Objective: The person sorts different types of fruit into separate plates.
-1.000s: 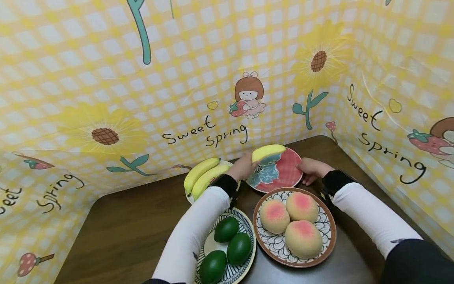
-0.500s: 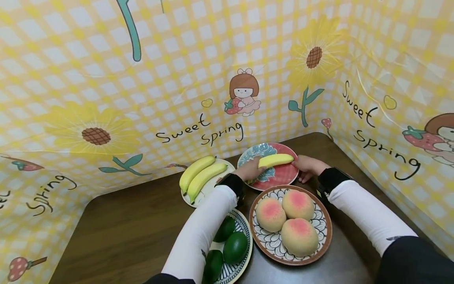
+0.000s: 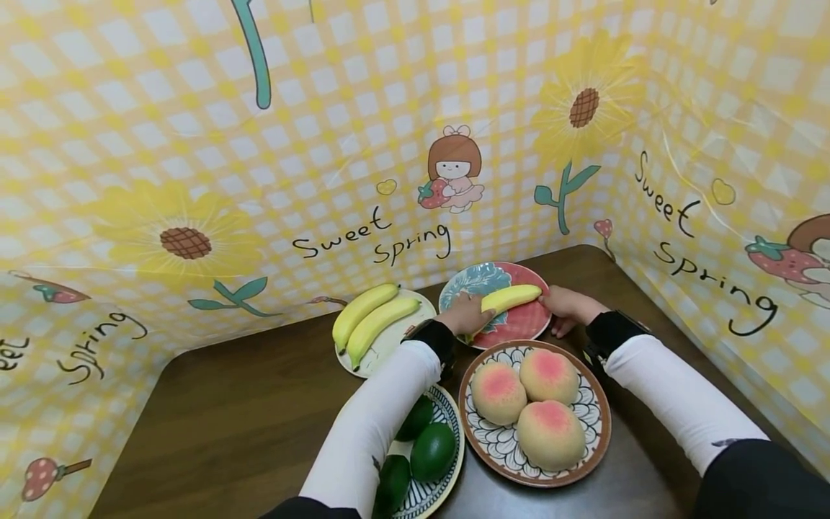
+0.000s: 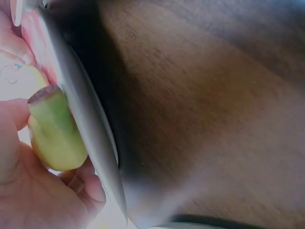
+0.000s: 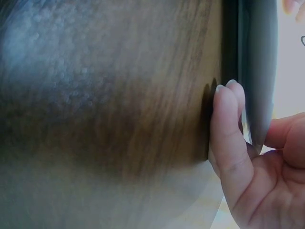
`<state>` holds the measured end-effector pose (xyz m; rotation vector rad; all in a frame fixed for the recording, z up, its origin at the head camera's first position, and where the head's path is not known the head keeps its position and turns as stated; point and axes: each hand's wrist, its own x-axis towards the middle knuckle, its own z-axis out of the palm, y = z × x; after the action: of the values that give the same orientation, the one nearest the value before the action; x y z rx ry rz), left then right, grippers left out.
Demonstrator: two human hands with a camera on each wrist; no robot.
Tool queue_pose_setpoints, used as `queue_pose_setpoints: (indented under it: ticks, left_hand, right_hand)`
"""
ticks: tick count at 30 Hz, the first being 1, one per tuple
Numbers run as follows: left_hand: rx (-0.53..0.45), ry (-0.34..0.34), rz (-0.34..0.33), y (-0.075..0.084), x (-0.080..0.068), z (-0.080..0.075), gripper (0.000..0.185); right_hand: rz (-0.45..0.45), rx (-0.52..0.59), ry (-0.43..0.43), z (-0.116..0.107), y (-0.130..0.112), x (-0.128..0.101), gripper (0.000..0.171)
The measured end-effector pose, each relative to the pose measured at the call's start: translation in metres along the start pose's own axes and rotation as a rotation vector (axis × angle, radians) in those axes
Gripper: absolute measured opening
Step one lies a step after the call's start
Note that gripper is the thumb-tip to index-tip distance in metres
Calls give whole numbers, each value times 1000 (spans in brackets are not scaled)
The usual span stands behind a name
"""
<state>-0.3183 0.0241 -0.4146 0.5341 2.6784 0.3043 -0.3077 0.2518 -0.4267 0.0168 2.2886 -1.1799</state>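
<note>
My left hand (image 3: 465, 315) grips a yellow banana (image 3: 512, 296) by its left end, low over a red-and-blue flower-patterned plate (image 3: 528, 322). In the left wrist view, the banana's cut green stem end (image 4: 52, 107) shows between thumb and fingers, close against the plate's edge. My right hand (image 3: 570, 306) pinches the plate's right rim. Seen from the right wrist, the thumb lies over the rim (image 5: 261, 71) and the other fingers extend beneath it, near the wooden table. The banana's far end reaches almost to the right fingertips in the head view.
Left of this plate, a white plate (image 3: 389, 344) holds two bananas (image 3: 382, 324). A brown-rimmed plate (image 3: 470, 432) with three peaches (image 3: 551, 436) stands in front. Beside it, a patterned plate (image 3: 454, 461) of green fruits (image 3: 433, 452) is partly hidden by my left sleeve. Yellow checked cloth (image 3: 337, 144) lines the back and sides.
The banana has come from the plate's back edge forward and to the right, over the plate's middle, with my left hand. My right hand keeps its hold on the rim.
</note>
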Motion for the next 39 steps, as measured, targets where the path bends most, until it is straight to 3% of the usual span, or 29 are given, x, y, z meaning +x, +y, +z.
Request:
queue_pose_setpoints:
  ticks: [9,12,16,22,28,33,39]
  left_hand:
    - [-54,-5,6,-4,-1,4,68]
    - [-66,-1,28,-9,-7,-5,71]
    - [-122,40,40,-22,-20,-27,70]
    - [-232,169,15,-61,-44,-61,67]
    - [-330,358,-3,-112,-68,-84,67]
    - [-368,448,-35,-148,-84,-91,65]
    - [-357,467,-104,-176,-95,-84,67]
  right_hand:
    - [-26,-6,-2,1,2,-1,37]
    - [-30,-3,-12,4,2,-2,34]
    - [-30,-2,-12,5,1,-2,32]
    - [-21,-8,-5,4,-1,-2,32]
    - [-19,-2,-20,3,0,-3,33]
    - [-18,15,-27,4,2,-3,33]
    - [-19,19,-27,5,-2,-5,32]
